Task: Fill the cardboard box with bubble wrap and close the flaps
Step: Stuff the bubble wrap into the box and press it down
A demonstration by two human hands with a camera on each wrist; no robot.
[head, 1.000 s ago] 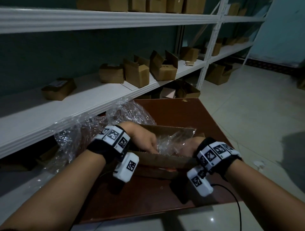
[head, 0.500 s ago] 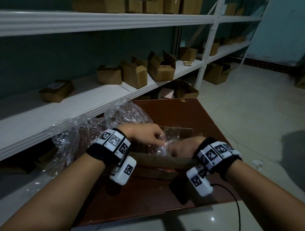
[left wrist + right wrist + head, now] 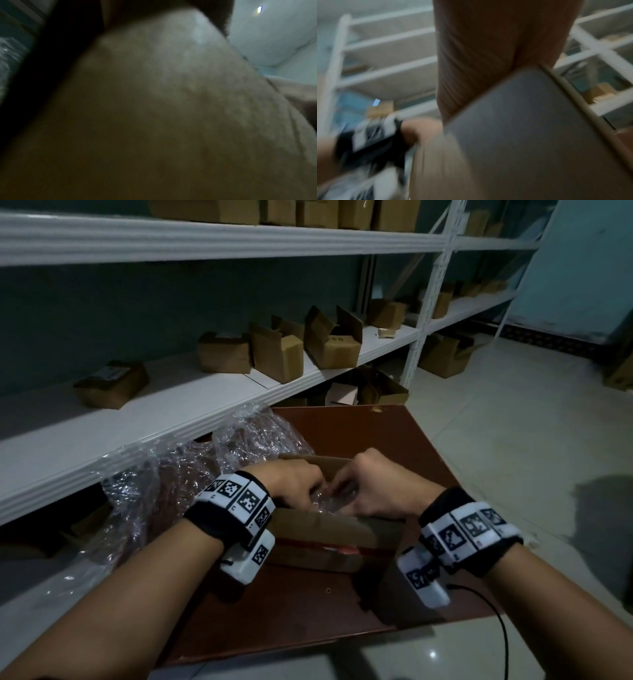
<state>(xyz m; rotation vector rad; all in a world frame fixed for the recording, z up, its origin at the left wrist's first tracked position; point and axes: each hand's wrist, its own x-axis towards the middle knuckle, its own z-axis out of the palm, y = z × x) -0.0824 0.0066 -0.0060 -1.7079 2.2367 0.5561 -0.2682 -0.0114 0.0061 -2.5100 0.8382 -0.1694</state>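
Observation:
The open cardboard box [image 3: 325, 529] stands on a brown table [image 3: 308, 621], with clear bubble wrap [image 3: 329, 501] inside it. My left hand [image 3: 294, 484] and right hand [image 3: 373, 487] meet over the middle of the box. Both have their fingers curled down into the wrap, and the fingertips are hidden. The far flap [image 3: 329, 463] stands up behind the hands. The left wrist view is filled by blurred cardboard [image 3: 154, 108]. In the right wrist view a box flap [image 3: 522, 135] sits close under my palm [image 3: 479, 54].
More loose bubble wrap [image 3: 164, 484] is heaped on the table's left, against a white shelf [image 3: 154, 422]. Several small cardboard boxes [image 3: 329, 344] stand on that shelf. A black cable [image 3: 493, 604] runs from my right wrist. Tiled floor [image 3: 496, 440] lies to the right.
Both hands have moved together toward the middle of the box. The right hand came up from the box's right end and now lies over the wrap beside the left.

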